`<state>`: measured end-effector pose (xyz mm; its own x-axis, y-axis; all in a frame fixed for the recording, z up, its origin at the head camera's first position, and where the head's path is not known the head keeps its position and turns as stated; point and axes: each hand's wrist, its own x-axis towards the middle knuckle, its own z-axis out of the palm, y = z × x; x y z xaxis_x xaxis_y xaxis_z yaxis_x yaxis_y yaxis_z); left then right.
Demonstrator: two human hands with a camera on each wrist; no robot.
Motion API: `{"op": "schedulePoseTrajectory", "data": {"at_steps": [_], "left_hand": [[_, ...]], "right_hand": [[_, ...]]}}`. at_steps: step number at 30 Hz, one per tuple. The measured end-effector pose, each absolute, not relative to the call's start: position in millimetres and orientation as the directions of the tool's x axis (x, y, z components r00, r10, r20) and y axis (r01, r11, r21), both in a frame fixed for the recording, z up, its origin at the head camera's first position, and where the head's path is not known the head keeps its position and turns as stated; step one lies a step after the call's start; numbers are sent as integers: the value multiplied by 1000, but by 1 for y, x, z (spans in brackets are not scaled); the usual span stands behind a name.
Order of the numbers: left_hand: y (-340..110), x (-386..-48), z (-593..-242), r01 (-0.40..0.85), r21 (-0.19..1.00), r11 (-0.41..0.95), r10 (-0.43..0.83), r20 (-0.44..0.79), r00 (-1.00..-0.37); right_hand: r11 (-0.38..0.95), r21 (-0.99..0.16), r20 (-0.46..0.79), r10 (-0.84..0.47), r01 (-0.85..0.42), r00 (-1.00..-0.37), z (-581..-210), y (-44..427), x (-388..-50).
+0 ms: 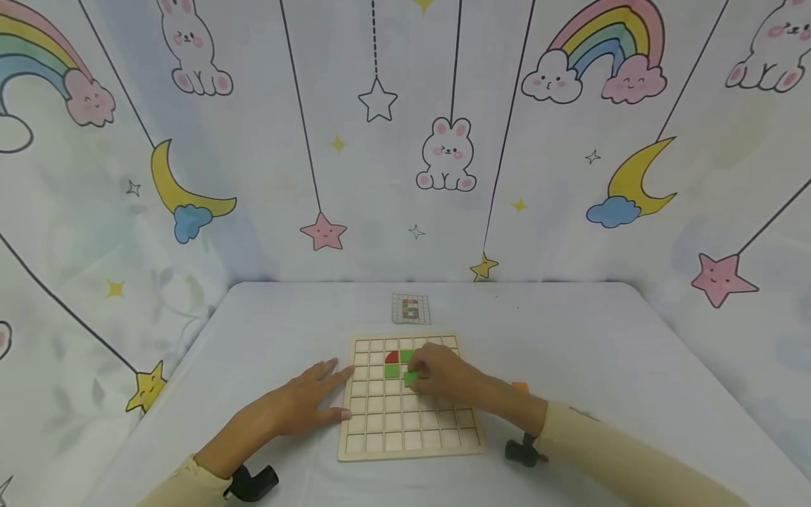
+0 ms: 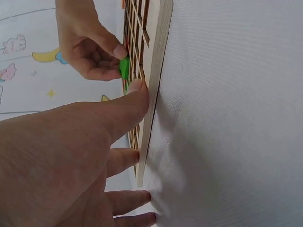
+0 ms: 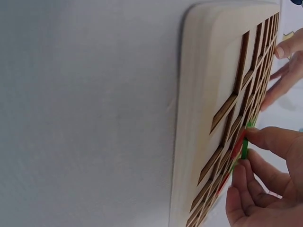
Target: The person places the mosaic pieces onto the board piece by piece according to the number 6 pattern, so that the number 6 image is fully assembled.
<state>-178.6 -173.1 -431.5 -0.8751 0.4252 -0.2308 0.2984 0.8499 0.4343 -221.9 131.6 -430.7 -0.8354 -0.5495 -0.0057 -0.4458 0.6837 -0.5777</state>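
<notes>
1. Here, the right hand (image 1: pixel 443 373) pinches a green tile (image 1: pixel 410 379) between thumb and fingertips, over the wooden grid board (image 1: pixel 412 455).
2. The left hand (image 1: pixel 304 403) spreads its fingers, holding nothing, thumb touching the board's left edge.
3. A red piece (image 1: pixel 392 358) and two green squares (image 1: pixel 392 370) sit in nearby cells; a patterned card (image 1: pixel 410 309) lies beyond.

One board (image 1: pixel 393 455), one card (image 1: pixel 410 310), one desk (image 1: pixel 272 317). One left grip (image 1: pixel 300 403), one right grip (image 1: pixel 446 374). Three green pieces (image 1: pixel 392 370) show, at least two red pieces (image 3: pixel 238 144), one orange piece (image 1: pixel 519 386). Two rainbows (image 1: pixel 624 24), two moons (image 1: pixel 623 183).
</notes>
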Motion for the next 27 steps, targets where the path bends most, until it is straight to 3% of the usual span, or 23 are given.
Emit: {"op": "schedulePoseTrajectory", "data": {"at_steps": [20,27], "left_hand": [[-173,-176,-430,301,435,849,428,-230,-874],[-172,-177,-430,294,434,852,421,-233,-877]], "right_hand": [[685,-594,-47,-553,-421,-832,-432,128,-218],[643,-614,-5,-583,-457,-813,-432,131,-217]]}}
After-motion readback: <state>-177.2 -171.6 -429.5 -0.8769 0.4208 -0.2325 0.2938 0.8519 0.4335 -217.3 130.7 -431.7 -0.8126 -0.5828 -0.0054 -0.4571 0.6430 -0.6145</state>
